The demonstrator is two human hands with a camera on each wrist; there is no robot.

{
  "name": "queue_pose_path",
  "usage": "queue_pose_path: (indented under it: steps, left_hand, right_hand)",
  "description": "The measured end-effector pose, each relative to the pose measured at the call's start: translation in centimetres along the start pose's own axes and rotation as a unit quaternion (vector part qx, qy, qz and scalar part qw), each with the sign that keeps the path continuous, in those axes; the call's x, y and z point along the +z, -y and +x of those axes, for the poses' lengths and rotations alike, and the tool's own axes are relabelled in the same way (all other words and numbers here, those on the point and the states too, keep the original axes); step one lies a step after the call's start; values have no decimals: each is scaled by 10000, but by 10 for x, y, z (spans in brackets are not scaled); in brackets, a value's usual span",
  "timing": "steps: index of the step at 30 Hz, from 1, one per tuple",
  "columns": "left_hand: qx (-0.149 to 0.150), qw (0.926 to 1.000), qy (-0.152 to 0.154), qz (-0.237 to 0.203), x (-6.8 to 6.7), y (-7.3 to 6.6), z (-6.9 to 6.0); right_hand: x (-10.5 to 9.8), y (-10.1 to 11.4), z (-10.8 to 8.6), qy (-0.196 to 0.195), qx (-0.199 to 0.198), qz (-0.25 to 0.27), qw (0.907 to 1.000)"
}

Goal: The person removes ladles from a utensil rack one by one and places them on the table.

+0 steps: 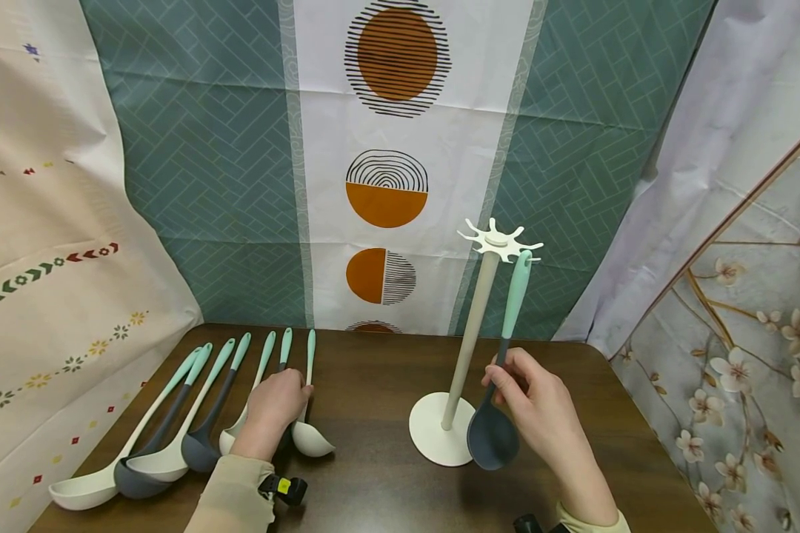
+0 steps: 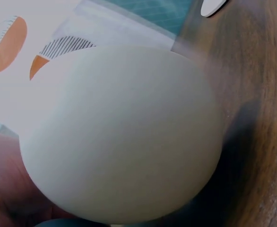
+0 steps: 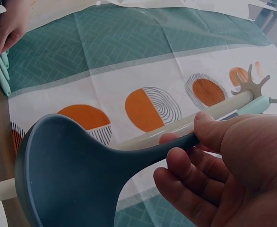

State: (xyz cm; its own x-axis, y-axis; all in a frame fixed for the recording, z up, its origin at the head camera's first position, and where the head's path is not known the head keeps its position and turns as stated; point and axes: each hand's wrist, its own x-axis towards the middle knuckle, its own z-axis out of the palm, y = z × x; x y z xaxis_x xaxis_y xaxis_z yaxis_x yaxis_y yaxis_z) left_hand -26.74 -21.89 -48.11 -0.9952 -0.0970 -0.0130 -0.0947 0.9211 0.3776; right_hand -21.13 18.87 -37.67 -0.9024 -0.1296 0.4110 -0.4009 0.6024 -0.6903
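Note:
My right hand pinches the dark grey neck of a soup ladle with a mint handle, its bowl hanging down. The ladle's handle end is at a hook of the cream utensil stand, and a hook tip pokes out there in the right wrist view. My left hand grips the handle of a white ladle lying on the table. That ladle's white bowl fills most of the left wrist view. Under the left hand, a grey ladle with a mint handle is mostly hidden.
Several more white and grey ladles lie side by side on the table's left, mint handles toward the back. The brown table ends at a patterned curtain. The stand's round base sits right of centre.

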Motion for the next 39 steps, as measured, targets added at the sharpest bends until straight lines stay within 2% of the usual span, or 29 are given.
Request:
queue_pose_path:
  steps: [6, 20, 27, 39]
  left_hand:
    - [-79, 10000, -40, -44, -4, -1, -1]
    - [124, 9972, -728, -75, -14, -8, -4]
    - [385, 9941, -993, -203, -25, -24, -12]
    - [875, 9830, -1562, -402, -39, -51, -30]
  right_hand:
    - [0, 0, 0, -6, -13, 3, 10000]
    - [1, 1, -1, -61, -98, -23, 9999]
    - [2, 2, -2, -61, -139, -24, 9999]
    - [2, 2, -5, -103, -166, -65, 9998]
